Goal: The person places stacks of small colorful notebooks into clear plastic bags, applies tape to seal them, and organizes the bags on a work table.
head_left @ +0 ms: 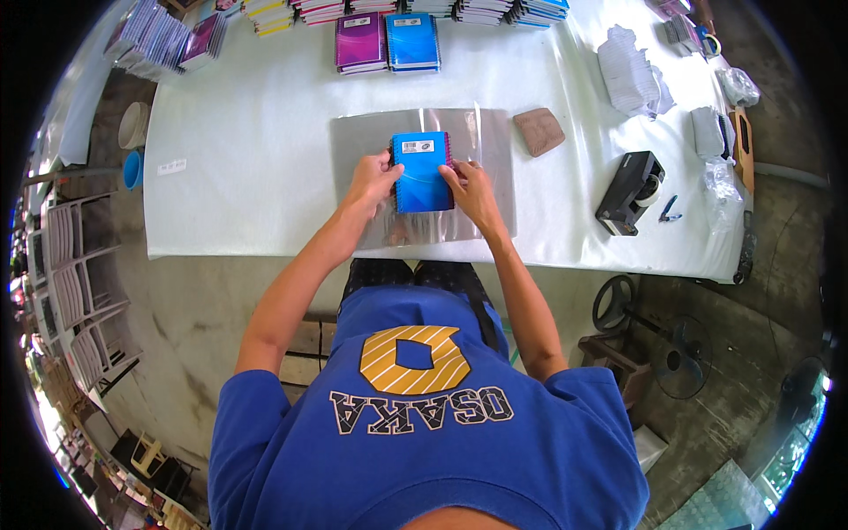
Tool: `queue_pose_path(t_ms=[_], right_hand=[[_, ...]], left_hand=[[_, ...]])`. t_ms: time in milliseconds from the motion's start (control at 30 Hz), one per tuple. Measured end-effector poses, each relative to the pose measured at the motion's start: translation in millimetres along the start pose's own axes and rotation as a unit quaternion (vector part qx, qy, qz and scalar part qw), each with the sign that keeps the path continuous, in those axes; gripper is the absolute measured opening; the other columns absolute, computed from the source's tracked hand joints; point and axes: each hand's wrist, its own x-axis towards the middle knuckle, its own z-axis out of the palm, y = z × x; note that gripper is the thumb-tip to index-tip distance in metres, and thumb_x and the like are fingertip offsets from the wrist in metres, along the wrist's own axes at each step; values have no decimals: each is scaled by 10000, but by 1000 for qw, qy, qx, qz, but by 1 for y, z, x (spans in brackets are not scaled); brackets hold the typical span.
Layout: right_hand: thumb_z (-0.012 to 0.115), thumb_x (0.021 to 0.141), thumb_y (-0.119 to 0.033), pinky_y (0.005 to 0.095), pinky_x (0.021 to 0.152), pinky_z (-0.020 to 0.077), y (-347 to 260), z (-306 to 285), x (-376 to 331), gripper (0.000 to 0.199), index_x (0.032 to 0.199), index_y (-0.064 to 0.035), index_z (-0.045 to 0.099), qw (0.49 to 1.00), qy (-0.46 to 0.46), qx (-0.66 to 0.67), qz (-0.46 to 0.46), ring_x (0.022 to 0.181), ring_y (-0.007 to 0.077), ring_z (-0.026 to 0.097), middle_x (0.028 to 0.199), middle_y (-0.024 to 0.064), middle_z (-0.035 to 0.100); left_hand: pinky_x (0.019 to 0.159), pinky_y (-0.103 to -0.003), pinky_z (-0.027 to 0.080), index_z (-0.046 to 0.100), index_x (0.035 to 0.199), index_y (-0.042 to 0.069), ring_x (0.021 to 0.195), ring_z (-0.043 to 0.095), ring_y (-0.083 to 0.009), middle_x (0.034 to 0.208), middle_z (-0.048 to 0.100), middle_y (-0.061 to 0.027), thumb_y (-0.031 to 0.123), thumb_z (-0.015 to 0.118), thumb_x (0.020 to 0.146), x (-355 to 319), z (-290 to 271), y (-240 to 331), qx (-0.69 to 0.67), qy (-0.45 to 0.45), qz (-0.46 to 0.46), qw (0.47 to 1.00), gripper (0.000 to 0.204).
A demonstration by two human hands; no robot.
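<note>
A blue spiral notebook (424, 184) with a white label is held upright to my view above the middle of some clear plastic sheets (488, 208). Along its right edge shows a strip of a purple notebook (449, 150), which lies beneath the blue one. My left hand (374, 180) grips the left edge, thumb on the blue cover and fingers curled at the spiral side. On the opposite edge my right hand (471, 187) holds on the same way, thumb on top. The fingertips under the notebooks are hidden.
A brown block (539, 132) sits right of the sheets. Farther right are a black tape dispenser (625, 190) and small blue-handled snips (670, 210). Purple notebooks (360, 44) and blue notebooks (412, 44) are stacked at the back. White wrapping (629, 71) lies at the far right.
</note>
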Motion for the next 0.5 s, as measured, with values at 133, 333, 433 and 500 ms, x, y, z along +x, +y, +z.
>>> queue_pose_path(t_ms=[133,333,433,500], right_hand=[[745,808,-386,415,815,472,-8,-10,-27,646,1228,52,524,928,291,-210,-100,1012,374,562,1136,273,539],[764,781,-267,388,787,488,22,-38,-28,676,1312,17,454,952,238,-57,184,860,282,620,953,171,624],[709,790,-134,357,719,503,22,-41,-33,489,1221,22,539,964,240,17,116,724,230,622,824,126,629],[642,795,-32,329,671,504,8,-38,-38,332,1122,14,609,978,196,70,8,681,213,611,802,123,617]], left_hand=[[593,-276,455,566,1201,21,752,559,-93,922,632,-25,91,565,949,-3,-8,-6,-40,19,-15,999,262],[768,-336,517,370,1434,36,1031,590,-146,1220,592,-48,164,619,932,-11,-1,10,-48,-13,-32,998,575],[785,-347,535,350,1440,22,1039,592,-156,1229,589,-59,110,643,908,-12,0,4,-63,-33,2,997,614],[795,-357,538,345,1444,24,1043,591,-159,1232,587,-63,89,646,900,-10,-1,-4,-65,-25,12,998,625]])
